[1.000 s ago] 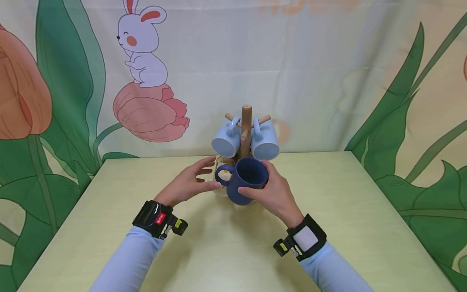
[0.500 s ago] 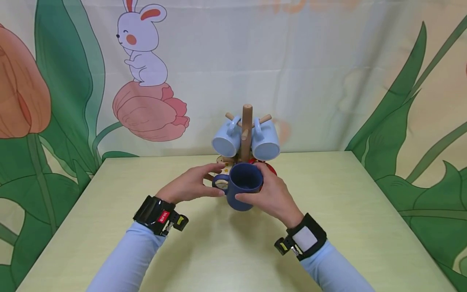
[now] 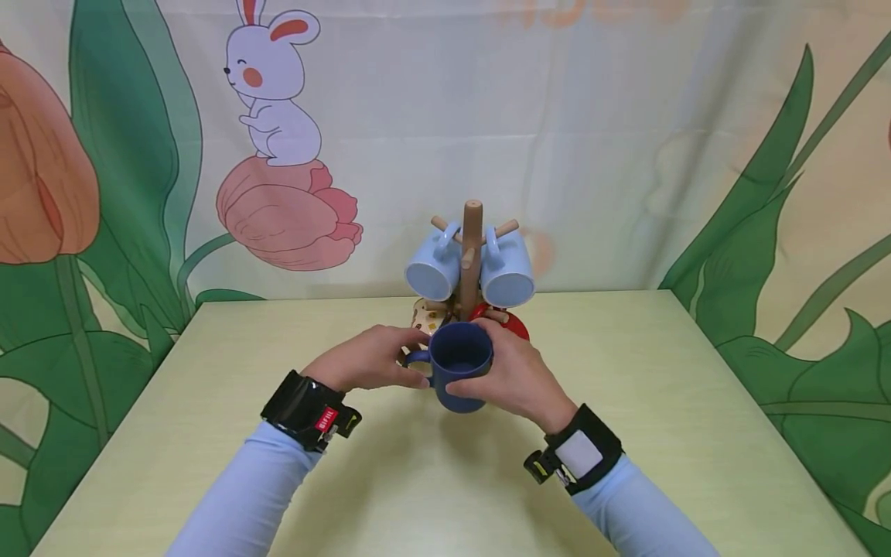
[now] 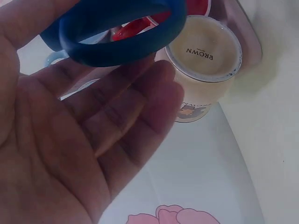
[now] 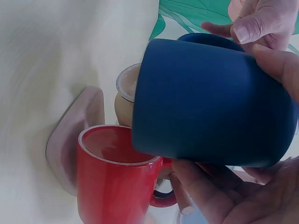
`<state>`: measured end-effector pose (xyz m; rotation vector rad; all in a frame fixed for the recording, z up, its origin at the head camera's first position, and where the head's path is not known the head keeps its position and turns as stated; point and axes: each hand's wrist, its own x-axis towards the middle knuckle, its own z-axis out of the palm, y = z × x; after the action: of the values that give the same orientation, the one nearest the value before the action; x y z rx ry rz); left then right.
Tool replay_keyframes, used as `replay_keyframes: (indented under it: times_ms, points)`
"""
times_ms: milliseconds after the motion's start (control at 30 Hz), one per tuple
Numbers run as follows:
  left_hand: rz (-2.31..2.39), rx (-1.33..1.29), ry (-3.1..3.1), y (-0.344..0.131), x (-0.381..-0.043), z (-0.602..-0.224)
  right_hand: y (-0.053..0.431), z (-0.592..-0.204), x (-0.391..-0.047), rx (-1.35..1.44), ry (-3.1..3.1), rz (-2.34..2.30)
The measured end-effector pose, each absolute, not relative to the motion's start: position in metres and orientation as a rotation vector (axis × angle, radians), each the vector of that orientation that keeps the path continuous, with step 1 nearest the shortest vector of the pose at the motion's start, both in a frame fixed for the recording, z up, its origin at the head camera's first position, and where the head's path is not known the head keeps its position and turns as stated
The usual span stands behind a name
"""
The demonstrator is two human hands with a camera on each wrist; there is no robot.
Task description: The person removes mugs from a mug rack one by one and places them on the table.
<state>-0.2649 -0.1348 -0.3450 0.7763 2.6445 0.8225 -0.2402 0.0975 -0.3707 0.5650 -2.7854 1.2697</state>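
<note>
A dark blue mug (image 3: 448, 363) is held up in front of the wooden mug rack (image 3: 472, 247), its mouth facing up toward the head camera. Its body is gripped from the right by my right hand (image 3: 522, 383), thumb at the near side and fingers on the far side. My left hand (image 3: 369, 360) is at the mug's handle (image 4: 124, 53); its thumb and relaxed fingers lie on either side of that loop without a visible tight pinch. Behind, on lower pegs, hang a cream mug (image 4: 205, 51) marked BROWN and a red mug (image 5: 117, 186).
Two light blue mugs, one left (image 3: 433, 271) and one right (image 3: 508, 275), hang from the rack's upper pegs. The rack's base (image 5: 70, 144) stands on a pale table (image 3: 626, 387). A printed cloth (image 3: 592, 155) forms the backdrop behind the table.
The blue mug has moved down and slightly left, toward the person and away from the rack, with the right hand. The left hand has come closer round its handle. More of the red mug shows.
</note>
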Motion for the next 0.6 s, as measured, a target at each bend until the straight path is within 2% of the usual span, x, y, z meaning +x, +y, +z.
replay_keyframes:
  times_ms: [600]
  points:
    - [0.754,0.896,2.631,-0.1305,-0.2649,-0.3489,0.0965,-0.3709,-0.2393,0.61,-2.844,1.213]
